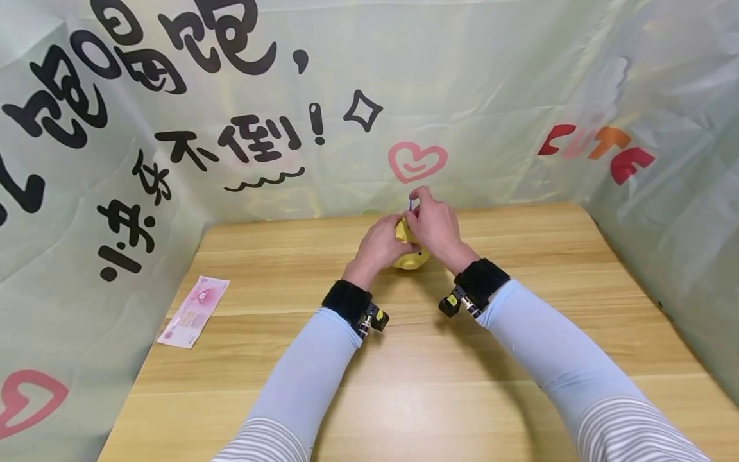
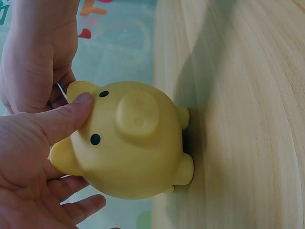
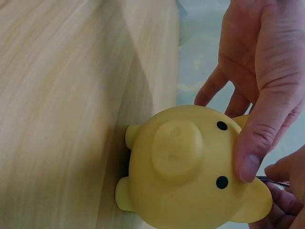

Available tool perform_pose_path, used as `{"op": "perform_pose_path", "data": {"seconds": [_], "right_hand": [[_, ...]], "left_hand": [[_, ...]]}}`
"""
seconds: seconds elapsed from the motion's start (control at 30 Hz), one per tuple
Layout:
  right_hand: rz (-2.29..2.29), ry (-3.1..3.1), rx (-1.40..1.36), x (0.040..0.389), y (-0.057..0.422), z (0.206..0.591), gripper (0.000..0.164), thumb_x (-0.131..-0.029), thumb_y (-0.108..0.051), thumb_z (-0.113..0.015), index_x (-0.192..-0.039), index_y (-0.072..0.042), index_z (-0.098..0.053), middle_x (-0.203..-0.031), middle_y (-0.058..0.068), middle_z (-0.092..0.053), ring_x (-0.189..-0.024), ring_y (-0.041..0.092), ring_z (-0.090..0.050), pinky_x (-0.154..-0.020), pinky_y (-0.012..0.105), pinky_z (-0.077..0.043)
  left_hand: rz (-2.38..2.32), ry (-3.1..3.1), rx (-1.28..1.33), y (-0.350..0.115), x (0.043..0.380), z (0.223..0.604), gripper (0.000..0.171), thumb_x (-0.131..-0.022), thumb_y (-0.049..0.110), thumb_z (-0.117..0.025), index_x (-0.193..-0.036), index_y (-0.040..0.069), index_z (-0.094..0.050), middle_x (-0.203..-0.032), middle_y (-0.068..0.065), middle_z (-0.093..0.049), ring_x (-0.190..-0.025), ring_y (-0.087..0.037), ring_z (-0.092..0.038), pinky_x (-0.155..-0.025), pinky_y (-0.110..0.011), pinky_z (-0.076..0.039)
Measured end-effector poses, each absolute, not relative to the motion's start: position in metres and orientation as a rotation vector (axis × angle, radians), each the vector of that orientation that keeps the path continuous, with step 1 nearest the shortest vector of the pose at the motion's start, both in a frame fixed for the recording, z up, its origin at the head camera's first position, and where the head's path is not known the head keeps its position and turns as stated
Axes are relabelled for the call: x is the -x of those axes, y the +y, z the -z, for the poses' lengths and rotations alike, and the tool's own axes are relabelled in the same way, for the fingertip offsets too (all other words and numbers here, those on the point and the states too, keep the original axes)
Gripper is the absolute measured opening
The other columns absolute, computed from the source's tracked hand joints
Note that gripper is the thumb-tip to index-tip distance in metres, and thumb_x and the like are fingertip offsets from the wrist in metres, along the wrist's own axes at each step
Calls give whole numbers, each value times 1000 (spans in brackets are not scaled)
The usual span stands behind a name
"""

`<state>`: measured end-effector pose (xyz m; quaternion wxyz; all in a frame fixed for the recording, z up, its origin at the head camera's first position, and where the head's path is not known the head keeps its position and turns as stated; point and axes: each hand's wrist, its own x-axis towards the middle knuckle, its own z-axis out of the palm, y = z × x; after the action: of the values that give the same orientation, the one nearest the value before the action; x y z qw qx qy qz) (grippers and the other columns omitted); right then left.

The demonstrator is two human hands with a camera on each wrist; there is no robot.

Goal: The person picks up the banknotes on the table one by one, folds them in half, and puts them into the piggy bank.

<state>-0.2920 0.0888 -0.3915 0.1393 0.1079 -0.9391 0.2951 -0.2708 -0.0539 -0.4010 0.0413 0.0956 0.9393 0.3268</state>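
Observation:
A yellow piggy bank (image 1: 411,262) stands upright on its feet near the back of the table. Both wrist views show its face with round snout and black eyes. My left hand (image 1: 378,244) grips its head, the thumb (image 2: 71,114) lying over the forehead between the ears. My right hand (image 1: 437,226) is just above its top and pinches a thin bluish-white strip (image 1: 411,205). In the right wrist view only a thin dark edge (image 3: 272,180) of that strip shows beside an ear. The slot is hidden, so I cannot tell whether the strip is inside it.
A pink banknote (image 1: 195,312) lies flat at the left side of the wooden table (image 1: 416,385). Pale printed cloth (image 1: 491,102) hangs behind the table and at both sides.

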Motion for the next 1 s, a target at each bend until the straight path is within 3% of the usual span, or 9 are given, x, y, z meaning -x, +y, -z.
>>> {"op": "perform_pose_path", "data": {"seconds": [0.3,0.47,0.6,1.0], "right_hand": [[-794,-2741,-363,290,91,401,21,-105,-21,-64,-117,-4,-69,-104,16,-77,-90,35,-73,-78,50,-58],[-789,-2720,-415,291,91,403,19,-105,-16,-60,-113,-4,-72,-106,17,-77,-92,36,-72,-80,52,-59],[-784,-2725,-431,291,90,403,20,-104,-16,-59,-113,-3,-73,-106,17,-77,-93,36,-72,-81,51,-59],[-816,-2744,-399,288,89,401,19,-101,-13,-61,-106,-2,-75,-101,16,-76,-90,36,-70,-82,50,-58]], "left_hand": [[-963,2887,-254,-53,269,400,89,-89,46,-85,-161,15,-44,-163,-5,-49,-148,-28,-47,-118,-46,-46],[-994,2887,-266,-54,269,398,79,-88,43,-87,-154,17,-51,-143,-4,-62,-122,-25,-61,-97,-42,-56],[-993,2895,-287,-55,269,399,73,-88,41,-87,-149,17,-56,-133,-4,-65,-110,-22,-61,-88,-40,-55],[-966,2883,-259,-54,274,401,83,-90,40,-85,-159,16,-47,-159,-6,-52,-143,-27,-52,-115,-47,-49]]}}
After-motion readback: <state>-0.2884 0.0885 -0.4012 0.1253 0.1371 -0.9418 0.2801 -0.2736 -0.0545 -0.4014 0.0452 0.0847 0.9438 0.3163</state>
